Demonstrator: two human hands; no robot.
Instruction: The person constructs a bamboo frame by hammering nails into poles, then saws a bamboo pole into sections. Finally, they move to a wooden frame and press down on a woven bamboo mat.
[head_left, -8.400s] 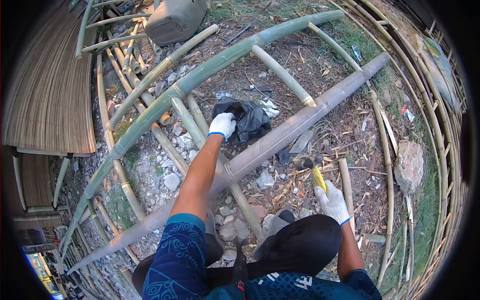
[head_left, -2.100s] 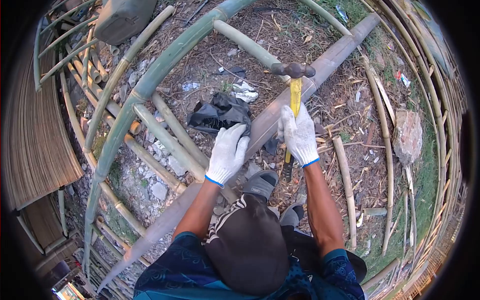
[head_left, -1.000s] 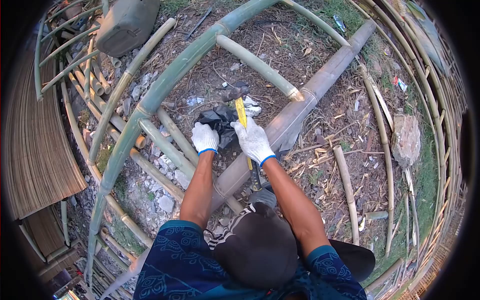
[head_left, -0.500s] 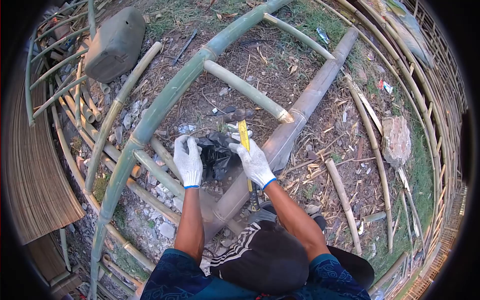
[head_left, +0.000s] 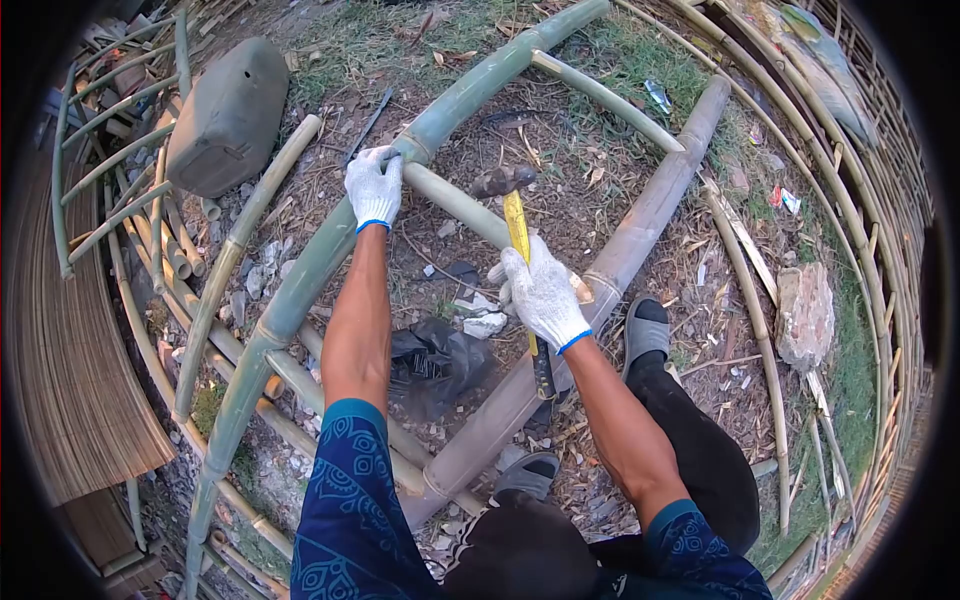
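Note:
My left hand (head_left: 374,187), in a white glove, rests on the green bamboo pole (head_left: 322,232), fingers wrapped over it beside the joint with a rung (head_left: 455,204). My right hand (head_left: 544,290), also gloved, is closed round a hammer (head_left: 517,222) with a yellow and black handle, its dark head pointing up over the rung. Beyond the right hand lies the thick grey-brown bamboo pole (head_left: 640,215), which the rungs reach. A crumpled black plastic bag (head_left: 435,365) with nails showing in it sits on the ground between the poles.
A grey-green jerrycan (head_left: 228,115) lies at the upper left, near more bamboo poles. Stacked slats (head_left: 80,340) fill the left edge. A broken masonry block (head_left: 804,317) stands at the right. My sandalled feet are beside the thick pole.
My left hand has left the black bag and moved up onto the green pole. My right hand has shifted right and slightly up with the hammer. The bag is now on the ground.

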